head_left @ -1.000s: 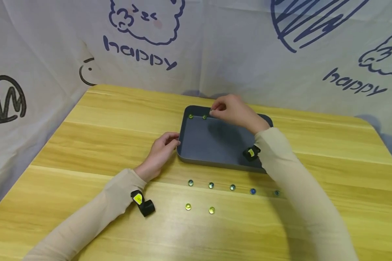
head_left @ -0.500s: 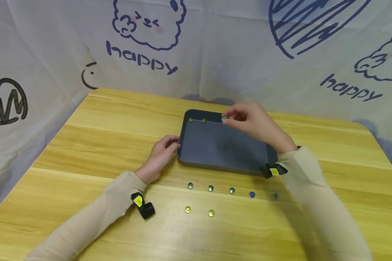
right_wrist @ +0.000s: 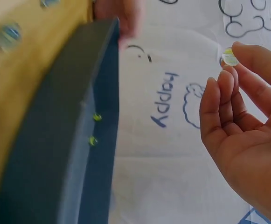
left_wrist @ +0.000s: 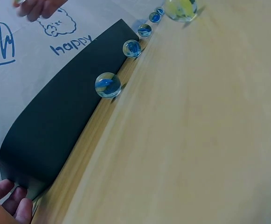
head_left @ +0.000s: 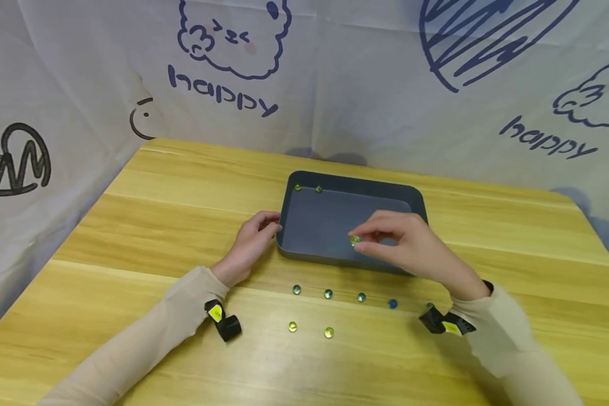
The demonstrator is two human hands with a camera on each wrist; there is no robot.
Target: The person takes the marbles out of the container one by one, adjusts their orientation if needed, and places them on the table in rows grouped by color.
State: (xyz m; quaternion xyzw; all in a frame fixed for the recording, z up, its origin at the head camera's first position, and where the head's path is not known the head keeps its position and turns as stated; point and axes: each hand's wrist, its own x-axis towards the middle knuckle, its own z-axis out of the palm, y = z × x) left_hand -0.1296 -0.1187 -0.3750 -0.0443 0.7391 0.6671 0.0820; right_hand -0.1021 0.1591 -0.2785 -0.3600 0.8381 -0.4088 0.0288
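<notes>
My right hand (head_left: 411,245) pinches a clear marble with yellow in it (head_left: 355,240) between thumb and finger, held above the near wall of the dark grey tray (head_left: 314,228). The right wrist view shows the same marble (right_wrist: 229,57) at the fingertips, with the other fingers loosely bent. Against the tray's left end rests my left hand (head_left: 248,242), its thumb and fingertips touching the outside of the wall. In the left wrist view those fingers (left_wrist: 16,200) lie by the tray's lower corner. Two yellow-green marbles, one left (head_left: 298,187) and one right (head_left: 318,189), sit along the tray's far wall.
On the wooden table (head_left: 157,214), a row of blue-tinted marbles (head_left: 361,297) lies in front of the tray. Two yellow marbles, one left (head_left: 292,326) and one right (head_left: 329,332), lie nearer. A white cloth with drawings (head_left: 365,84) hangs behind.
My right hand has moved from the tray's far wall back toward its near wall, still pinching the yellow marble. The left hand stays against the tray's left end.
</notes>
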